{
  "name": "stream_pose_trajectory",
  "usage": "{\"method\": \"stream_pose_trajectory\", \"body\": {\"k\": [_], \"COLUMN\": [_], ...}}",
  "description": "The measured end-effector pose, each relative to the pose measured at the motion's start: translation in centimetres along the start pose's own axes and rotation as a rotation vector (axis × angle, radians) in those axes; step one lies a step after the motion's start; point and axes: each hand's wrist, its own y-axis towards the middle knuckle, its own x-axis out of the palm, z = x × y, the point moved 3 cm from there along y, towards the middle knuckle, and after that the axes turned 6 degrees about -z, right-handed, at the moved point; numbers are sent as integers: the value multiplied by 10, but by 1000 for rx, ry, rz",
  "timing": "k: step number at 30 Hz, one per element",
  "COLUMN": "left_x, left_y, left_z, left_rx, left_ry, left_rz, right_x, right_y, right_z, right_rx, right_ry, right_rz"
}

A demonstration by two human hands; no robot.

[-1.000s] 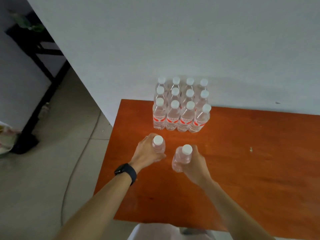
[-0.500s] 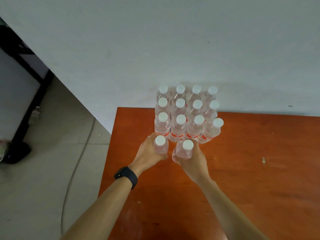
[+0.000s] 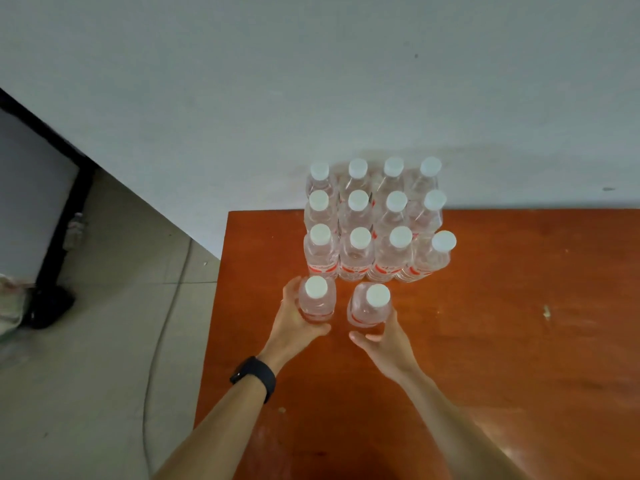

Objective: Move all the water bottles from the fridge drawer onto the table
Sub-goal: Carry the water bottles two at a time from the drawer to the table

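Several clear water bottles (image 3: pixel 357 251) with white caps and red labels stand in a tight block at the back of the orange-brown table (image 3: pixel 519 323), against the wall. Two more bottles stand upright just in front of the block's left half. My left hand (image 3: pixel 294 323) wraps around the left water bottle (image 3: pixel 317 301), with the thumb under its near side. The right water bottle (image 3: pixel 369 306) stands on the table. Behind it my right hand (image 3: pixel 388 337) has its fingers spread and its thumb off the bottle, and only its far fingers rest on the bottle's right side.
The table's left edge (image 3: pixel 221 306) drops to a tiled floor with a thin cable (image 3: pixel 162 323) running across it. A black frame leg (image 3: pixel 65 220) stands at the far left. A white wall (image 3: pixel 346 81) rises directly behind the bottles.
Both hands carried their bottles forward and set them down in front of the block. The right hand's grip has loosened, while the left still holds its bottle.
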Motion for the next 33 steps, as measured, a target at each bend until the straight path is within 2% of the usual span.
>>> {"method": "stream_pose_trajectory", "body": {"k": [2,6,18,22,26,30,33], "left_x": [3,3,12,9,5,-1,7], "left_y": [7,18,33,34,32,17,-2], "left_z": [-6,-10,-7,-8,0,-9,-14], "left_rx": [-55,-112,-87,-110,-124,-300,-321], "left_ry": [60,187,201,216,317,445,593], "left_rz": [-42,-11,56,-18,-106,-153,-263], "right_x": [2,4,-1,4,-1,-15,-28], "right_y": [12,31,68,67,40,10,-28], "right_z": [2,4,-5,-3,-15,3,28], "right_rx": [-10,1,-25,-29,54,150,138], "right_ry": [-35,-80,-171,-87,26,21,-9], "right_rz": [14,7,-19,-25,3,-5,53]}}
